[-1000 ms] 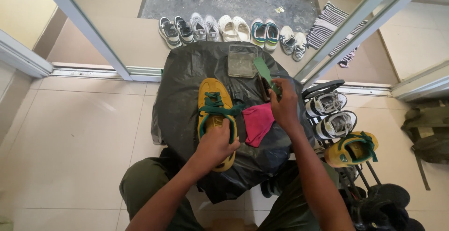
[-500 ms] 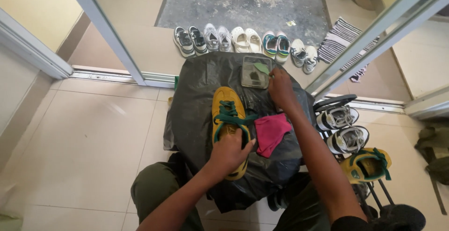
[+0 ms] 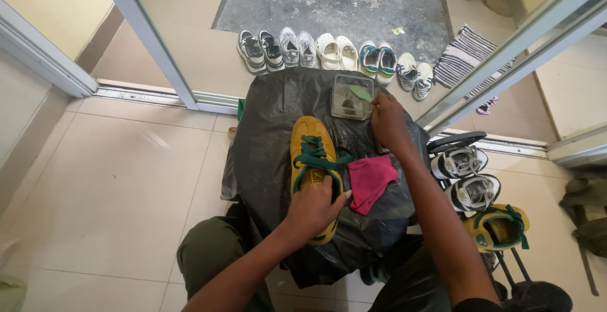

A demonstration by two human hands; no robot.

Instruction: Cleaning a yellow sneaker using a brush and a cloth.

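Observation:
A mustard-yellow sneaker with green laces (image 3: 311, 154) lies on a black plastic sheet (image 3: 265, 141) spread over a low stand in front of me. My left hand (image 3: 315, 206) presses down on the sneaker's heel end. My right hand (image 3: 387, 121) reaches forward to a clear plastic tub (image 3: 349, 100) at the sheet's far edge and holds a small green brush (image 3: 361, 92) over it. A pink cloth (image 3: 368, 181) lies beside the sneaker, under my right forearm.
A row of several pairs of shoes (image 3: 329, 54) lines the doorway beyond a sliding-door track (image 3: 158, 100). On my right a rack holds white sneakers (image 3: 465, 176) and the matching yellow sneaker (image 3: 498, 226). A striped mat (image 3: 461, 56) lies far right.
My right hand has moved forward with the green brush, from above the pink cloth to the clear tub. My left hand stays on the yellow sneaker.

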